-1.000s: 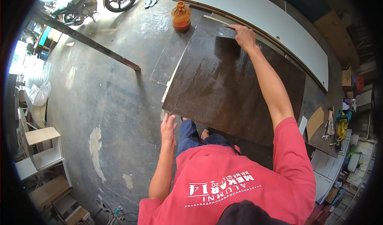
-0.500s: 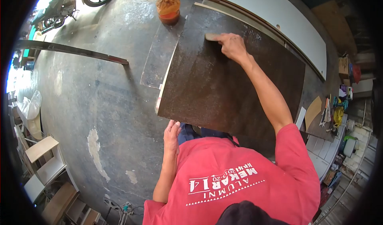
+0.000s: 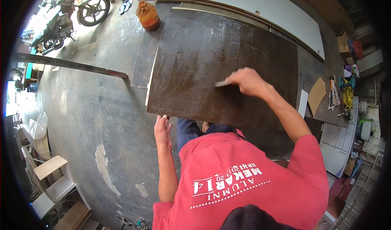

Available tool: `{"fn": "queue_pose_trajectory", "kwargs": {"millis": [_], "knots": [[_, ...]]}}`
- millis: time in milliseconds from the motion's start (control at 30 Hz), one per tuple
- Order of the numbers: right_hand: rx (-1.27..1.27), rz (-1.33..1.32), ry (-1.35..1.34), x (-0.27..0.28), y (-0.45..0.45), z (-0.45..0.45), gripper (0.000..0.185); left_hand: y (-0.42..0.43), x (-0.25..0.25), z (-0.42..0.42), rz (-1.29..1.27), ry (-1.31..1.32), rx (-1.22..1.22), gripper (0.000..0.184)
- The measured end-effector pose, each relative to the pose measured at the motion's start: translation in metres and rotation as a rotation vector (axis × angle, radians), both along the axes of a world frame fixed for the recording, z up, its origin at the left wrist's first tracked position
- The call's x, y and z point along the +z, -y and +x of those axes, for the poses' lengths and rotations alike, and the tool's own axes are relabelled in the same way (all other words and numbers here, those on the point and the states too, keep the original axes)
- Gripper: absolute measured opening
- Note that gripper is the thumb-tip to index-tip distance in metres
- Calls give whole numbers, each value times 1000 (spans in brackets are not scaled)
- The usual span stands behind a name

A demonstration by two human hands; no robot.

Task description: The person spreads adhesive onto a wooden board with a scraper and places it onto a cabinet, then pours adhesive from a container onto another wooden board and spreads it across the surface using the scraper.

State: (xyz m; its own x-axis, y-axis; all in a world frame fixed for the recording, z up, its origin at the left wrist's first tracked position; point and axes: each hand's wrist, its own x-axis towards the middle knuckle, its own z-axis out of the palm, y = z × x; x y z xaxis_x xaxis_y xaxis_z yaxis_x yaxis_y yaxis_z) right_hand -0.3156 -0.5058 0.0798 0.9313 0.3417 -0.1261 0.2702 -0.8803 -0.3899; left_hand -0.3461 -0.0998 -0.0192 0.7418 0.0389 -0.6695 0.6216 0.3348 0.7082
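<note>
A wide dark brown board (image 3: 195, 67) lies before me, with wet, glossy streaks over its surface. My right hand (image 3: 249, 82) is closed on a thin, pale flat scraper (image 3: 222, 83), whose edge meets the board around its middle. At the near left corner, my left hand (image 3: 163, 130) has its fingers on the board's edge; the far side of that grip is hidden. Beyond the far left corner stands a plastic jar (image 3: 148, 17) holding orange-brown stuff, its top smeared.
A long white panel (image 3: 244, 12) runs behind the board. A metal bar (image 3: 73, 65) juts in from the left. Shelving pieces (image 3: 51, 169) stand lower left, a motorbike (image 3: 61, 22) upper left. Hand tools (image 3: 334, 93) and a tan curved sheet (image 3: 317, 93) lie at right.
My right hand has drawn the scraper from the board's far part toward me. My left hand stays at the near left corner. The whole view has shifted slightly.
</note>
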Motion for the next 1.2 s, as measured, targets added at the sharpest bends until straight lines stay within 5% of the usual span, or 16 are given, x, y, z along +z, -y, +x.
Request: {"fn": "queue_pose_trajectory", "kwargs": {"millis": [67,133,300,367,400,533,667,800,1000,1200], "knots": [[-125,-61,294,0,22,26,39,-2,0,1,11,6,37,52],[-297,-43,367,-9,39,67,37,-2,4,7,316,144,133,65],[-461,-148,602,-70,55,170,29,-31,7,33,431,235,-27,75],[-484,-319,147,-41,11,163,35,-39,12,36,429,173,-164,77],[-411,-195,315,-88,-1,161,30,-42,15,37,419,168,-168,75],[-127,-59,299,-55,-74,85,27,-40,16,39,385,162,-172,71],[-448,34,397,-33,-12,119,39,-33,12,38,493,152,-111,71],[-843,-196,348,-45,78,192,33,-42,6,42,385,171,-274,73],[-743,-220,295,-84,35,260,29,-30,31,51,419,18,-280,85],[-383,11,415,-81,-86,270,32,-34,22,46,287,133,-178,71]]}}
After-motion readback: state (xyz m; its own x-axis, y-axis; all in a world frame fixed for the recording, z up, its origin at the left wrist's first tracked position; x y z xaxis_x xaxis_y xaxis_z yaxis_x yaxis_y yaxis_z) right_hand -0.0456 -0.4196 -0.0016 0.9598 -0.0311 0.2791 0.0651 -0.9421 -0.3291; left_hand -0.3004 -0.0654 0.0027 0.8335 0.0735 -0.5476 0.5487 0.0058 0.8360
